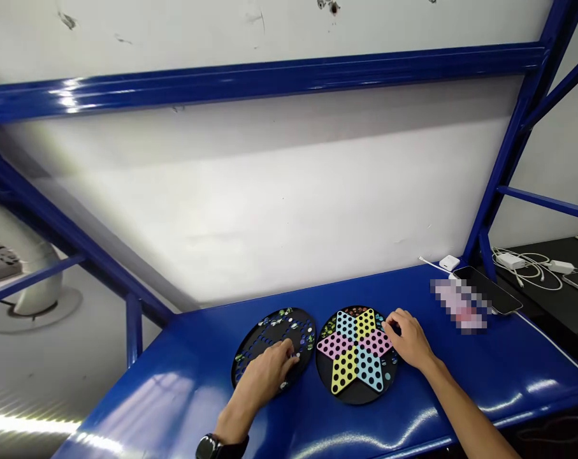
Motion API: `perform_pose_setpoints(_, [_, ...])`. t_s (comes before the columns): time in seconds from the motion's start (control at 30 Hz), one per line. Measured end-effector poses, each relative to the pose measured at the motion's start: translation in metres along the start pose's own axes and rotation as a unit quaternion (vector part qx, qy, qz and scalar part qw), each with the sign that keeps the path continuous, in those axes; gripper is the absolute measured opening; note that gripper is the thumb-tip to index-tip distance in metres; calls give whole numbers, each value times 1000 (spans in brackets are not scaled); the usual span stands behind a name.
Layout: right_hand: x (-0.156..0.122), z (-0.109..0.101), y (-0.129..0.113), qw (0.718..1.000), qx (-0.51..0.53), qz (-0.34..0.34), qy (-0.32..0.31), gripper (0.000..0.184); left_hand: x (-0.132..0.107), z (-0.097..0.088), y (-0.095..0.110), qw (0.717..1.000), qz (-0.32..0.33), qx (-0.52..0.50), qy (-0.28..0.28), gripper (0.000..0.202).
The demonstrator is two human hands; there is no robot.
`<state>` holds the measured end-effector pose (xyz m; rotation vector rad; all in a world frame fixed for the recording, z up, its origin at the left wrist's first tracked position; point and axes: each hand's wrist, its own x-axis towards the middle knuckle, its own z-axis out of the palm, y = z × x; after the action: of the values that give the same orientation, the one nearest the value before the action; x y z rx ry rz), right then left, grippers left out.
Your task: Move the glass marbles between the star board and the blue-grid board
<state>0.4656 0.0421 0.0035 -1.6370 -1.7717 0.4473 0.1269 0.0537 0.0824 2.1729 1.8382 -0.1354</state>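
A star-shaped Chinese checkers board (356, 347) in pink, yellow and blue, full of dark holes, lies in a round black tray (360, 400). Small coloured marbles (327, 328) fill parts of the gaps around the star. My right hand (408, 338) is at the tray's right rim, fingers curled to the thumb by a pink point; what they hold, if anything, is hidden. To the left lies a second round black tray (257, 344) with holes and scattered marbles. Over it, my left hand (268, 373) has thumb and fingers drawn together near its marbles; any marble between them cannot be made out.
Both trays rest on a glossy blue table (193, 357) against a white wall panel, framed by blue metal bars (269, 80). At the right are a dark phone (489, 290), a blurred-out item (461, 306), a white charger (449, 262) and tangled white cables (537, 271).
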Motion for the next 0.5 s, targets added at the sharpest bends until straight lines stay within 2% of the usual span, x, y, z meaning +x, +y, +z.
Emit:
perform_pose_setpoints(0.1, [0,-1,-2,1000,-4,4,-1,30,-9,-9,21,994,30,-84,61,19])
perform_pose_setpoints(0.13, [-1,-1,-2,1000,-4,4,-1,30,-12,-10,35,989,50,-117,75,21])
perform_pose_setpoints(0.2, [-1,-1,0,1000,-2,2,0,31,-16,-6,68,979,98,-163,67,21])
perform_pose_setpoints(0.3, [1,1,5,1000,4,-5,3,34,-16,12,121,964,191,-178,46,16])
perform_pose_setpoints(0.37, [2,2,8,1000,8,-7,5,36,-13,29,147,964,215,-154,31,15])
perform_pose_setpoints(0.43, [3,2,10,1000,15,-8,7,36,-9,43,161,964,231,-131,18,16])
perform_pose_setpoints(0.5, [4,2,10,1000,19,-9,10,37,-8,52,164,962,243,-125,18,15])
